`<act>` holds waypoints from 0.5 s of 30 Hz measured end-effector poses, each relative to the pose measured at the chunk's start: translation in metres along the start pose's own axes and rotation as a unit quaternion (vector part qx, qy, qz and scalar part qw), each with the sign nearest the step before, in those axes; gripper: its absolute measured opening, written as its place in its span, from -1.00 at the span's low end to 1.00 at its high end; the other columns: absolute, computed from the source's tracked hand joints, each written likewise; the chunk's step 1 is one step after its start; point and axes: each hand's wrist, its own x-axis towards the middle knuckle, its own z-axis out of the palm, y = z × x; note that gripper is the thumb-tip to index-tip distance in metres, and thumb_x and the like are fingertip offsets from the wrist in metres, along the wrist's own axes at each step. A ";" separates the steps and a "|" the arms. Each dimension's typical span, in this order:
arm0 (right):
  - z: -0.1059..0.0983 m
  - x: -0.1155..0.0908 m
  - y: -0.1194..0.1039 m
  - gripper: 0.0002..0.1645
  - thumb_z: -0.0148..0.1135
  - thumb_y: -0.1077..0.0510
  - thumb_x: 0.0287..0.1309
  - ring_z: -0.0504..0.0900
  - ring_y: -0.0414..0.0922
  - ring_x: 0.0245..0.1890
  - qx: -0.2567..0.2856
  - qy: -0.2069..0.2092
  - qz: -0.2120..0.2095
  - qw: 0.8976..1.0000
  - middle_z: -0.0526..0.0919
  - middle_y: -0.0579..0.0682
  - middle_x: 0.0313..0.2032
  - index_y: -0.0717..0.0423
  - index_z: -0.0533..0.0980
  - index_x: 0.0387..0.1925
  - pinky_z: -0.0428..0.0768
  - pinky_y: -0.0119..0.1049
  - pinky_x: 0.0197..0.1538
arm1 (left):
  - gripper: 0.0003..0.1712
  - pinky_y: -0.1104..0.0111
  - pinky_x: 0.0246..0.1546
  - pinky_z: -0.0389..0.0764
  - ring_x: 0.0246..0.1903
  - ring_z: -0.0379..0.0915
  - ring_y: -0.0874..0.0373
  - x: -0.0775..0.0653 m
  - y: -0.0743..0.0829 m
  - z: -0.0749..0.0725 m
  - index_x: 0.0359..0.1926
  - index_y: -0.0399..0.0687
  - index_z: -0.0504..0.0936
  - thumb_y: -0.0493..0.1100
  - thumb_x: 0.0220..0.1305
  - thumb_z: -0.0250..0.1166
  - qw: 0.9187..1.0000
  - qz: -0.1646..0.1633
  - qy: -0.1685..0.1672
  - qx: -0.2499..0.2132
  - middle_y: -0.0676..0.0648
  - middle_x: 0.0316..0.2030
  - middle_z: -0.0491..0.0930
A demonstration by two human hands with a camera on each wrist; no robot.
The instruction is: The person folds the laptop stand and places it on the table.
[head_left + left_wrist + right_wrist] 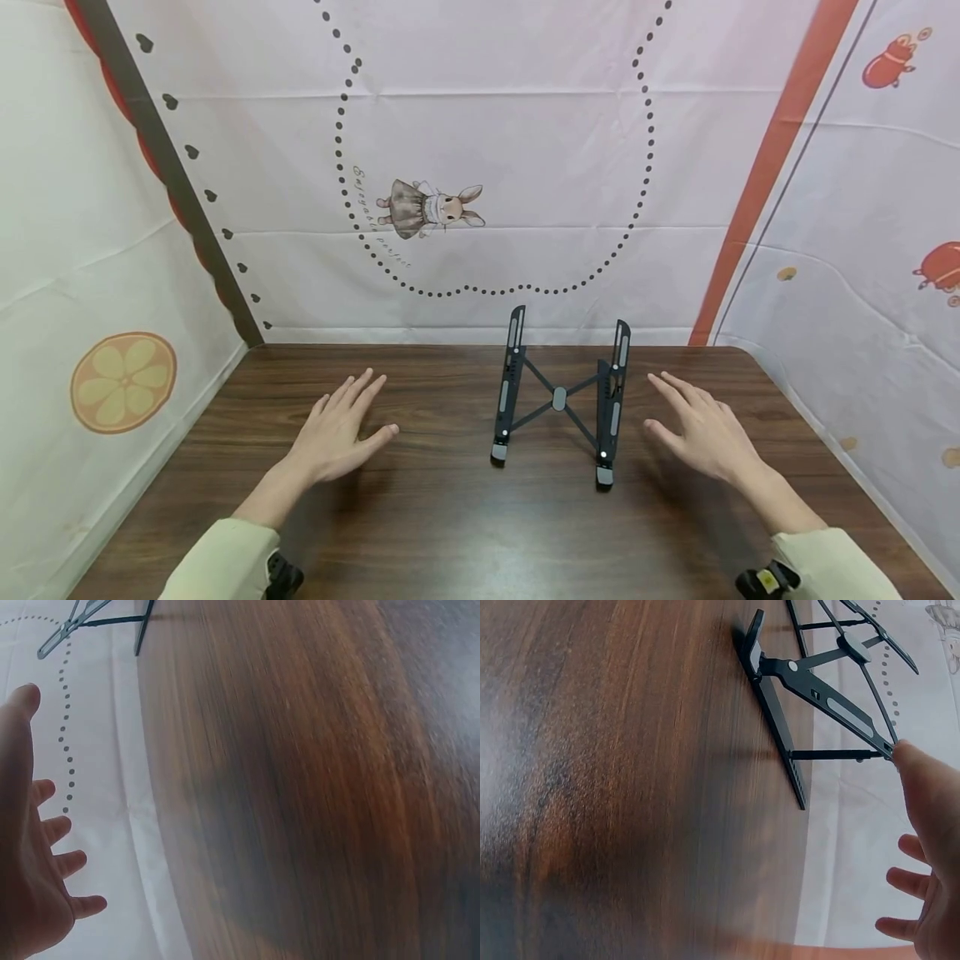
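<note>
A black folding laptop stand (559,398) with grey pads is set up on the brown wooden table (435,517), its two side arms joined by crossed bars. To its left, my left hand (341,429) hovers over the tabletop with fingers spread and holds nothing. On the other side my right hand (705,429) is held over the table, fingers extended, nearer to the stand. In the right wrist view the right thumb overlaps the raised end of the stand (832,705), while the head view shows a gap between them.
Behind the table hangs a white printed cloth (525,167) with a dotted line and a rabbit drawing (431,208). More cloth lines the left side (67,250) and the right side (847,275). Each sleeve ends near a black wrist strap (767,581).
</note>
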 end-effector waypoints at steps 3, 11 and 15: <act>0.001 0.001 0.000 -0.24 0.26 -0.03 0.07 0.42 0.28 0.02 0.010 0.009 -0.002 1.000 0.38 0.25 0.15 0.06 0.25 0.28 0.43 0.23 -0.17 | -0.09 -0.22 0.15 0.09 0.33 -0.01 -0.17 0.003 0.000 0.002 0.41 0.11 0.03 0.43 0.16 -0.03 1.000 -0.001 0.012 -0.019 -0.09 0.39 0.03; 0.005 0.005 -0.002 -0.36 0.28 0.11 0.06 0.56 0.17 -0.19 0.055 0.043 0.008 0.997 0.53 0.21 -0.07 0.13 0.33 0.20 0.52 0.07 -0.34 | -0.17 -0.17 0.11 0.22 0.25 0.15 -0.15 0.013 0.008 0.007 0.33 0.02 0.20 0.35 0.17 0.07 0.996 0.002 0.052 -0.071 -0.13 0.30 0.21; 0.009 0.006 -0.004 -0.39 0.30 0.16 0.04 0.60 0.10 -0.23 0.070 0.062 0.010 0.996 0.58 0.17 -0.13 0.16 0.36 0.16 0.54 0.02 -0.36 | -0.24 -0.10 0.06 0.33 0.17 0.26 -0.12 0.019 0.014 0.011 0.28 0.01 0.28 0.29 0.16 0.14 0.993 0.002 0.066 -0.099 -0.12 0.21 0.32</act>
